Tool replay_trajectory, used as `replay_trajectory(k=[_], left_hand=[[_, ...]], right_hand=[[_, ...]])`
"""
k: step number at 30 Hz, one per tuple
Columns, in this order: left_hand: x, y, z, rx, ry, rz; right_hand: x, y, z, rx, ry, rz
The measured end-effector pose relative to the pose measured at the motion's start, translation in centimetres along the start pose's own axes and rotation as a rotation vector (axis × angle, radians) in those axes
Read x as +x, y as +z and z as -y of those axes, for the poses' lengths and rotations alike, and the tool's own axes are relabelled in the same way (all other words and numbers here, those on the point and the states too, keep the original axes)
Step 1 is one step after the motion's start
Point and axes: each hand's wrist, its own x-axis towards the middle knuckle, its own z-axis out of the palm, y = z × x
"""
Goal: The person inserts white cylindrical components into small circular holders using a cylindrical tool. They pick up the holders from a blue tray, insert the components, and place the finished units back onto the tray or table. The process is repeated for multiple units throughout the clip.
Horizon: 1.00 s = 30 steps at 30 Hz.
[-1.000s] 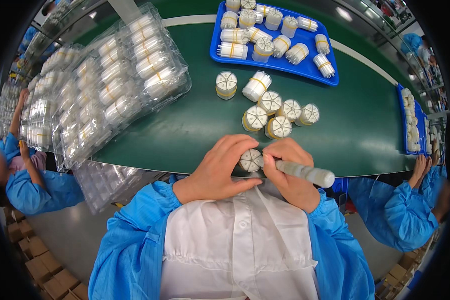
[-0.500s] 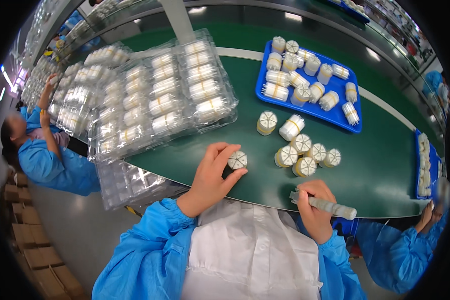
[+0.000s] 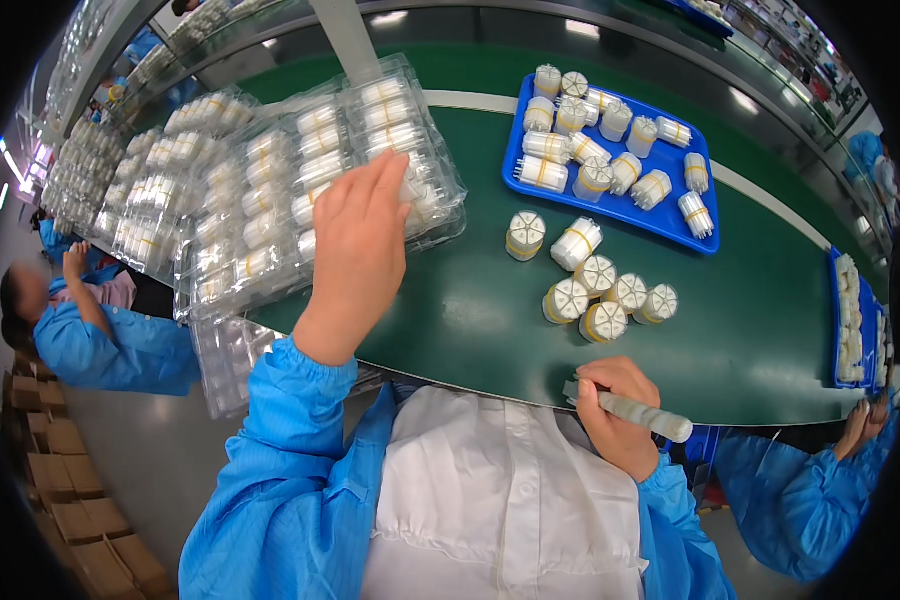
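My left hand [image 3: 358, 255] is over the right part of a clear plastic tray [image 3: 448, 215], palm down and fingers curled together at a row of white cylinder bundles. Whatever is under its fingers is hidden. Low at the table's near edge, my right hand [image 3: 618, 412] is closed round a pale grey rod-shaped tool [image 3: 655, 417] with a flat tip. Beyond that hand, several white cylinders [image 3: 604, 322] with yellow bands and segmented tops stand grouped on the green table [image 3: 470, 330]. One more cylinder [image 3: 525, 235] stands apart, and another [image 3: 576, 244] lies tilted.
A blue tray [image 3: 610, 212] at the back right holds several banded cylinders, some upright, some lying. Filled clear trays [image 3: 160, 215] are stacked at the left. A co-worker [image 3: 110, 335] is at the left; another person's hands [image 3: 860, 428] are by a blue tray [image 3: 850, 375] at the right.
My left hand has left the spot on the table where it held a white cylinder and moved up and left to the clear tray. That cylinder is gone from there. My right hand keeps its tool.
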Motion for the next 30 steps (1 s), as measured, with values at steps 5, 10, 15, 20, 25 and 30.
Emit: replay_trajectory(k=[5, 10, 15, 20, 25, 30], left_hand=[[0.7, 0.9, -1.9, 0.103, 0.086, -0.097], [0.0, 4.0, -7.8, -0.316, 0.103, -0.012], [-0.2, 8.3, -7.9, -0.334, 0.061, 0.063], [-2.7, 4.9, -7.0, -0.537, -0.082, 0.276], [-7.0, 2.4, -8.7, -0.917, -0.078, 0.473], [-7.0, 3.5, -9.4, -0.966, 0.094, 0.456]], right_hand=[[-0.4, -0.3, -0.5, 0.004, 0.025, -0.018], [-0.2, -0.2, -0.5, 0.036, 0.014, -0.022], [-0.2, -0.3, -0.1, 0.037, 0.022, -0.001], [-0.1, -0.6, -0.1, 0.009, 0.045, -0.050], [0.8, -0.3, 0.0, 0.025, 0.020, -0.043], [1.0, 0.5, -0.1, 0.049, 0.010, -0.032]])
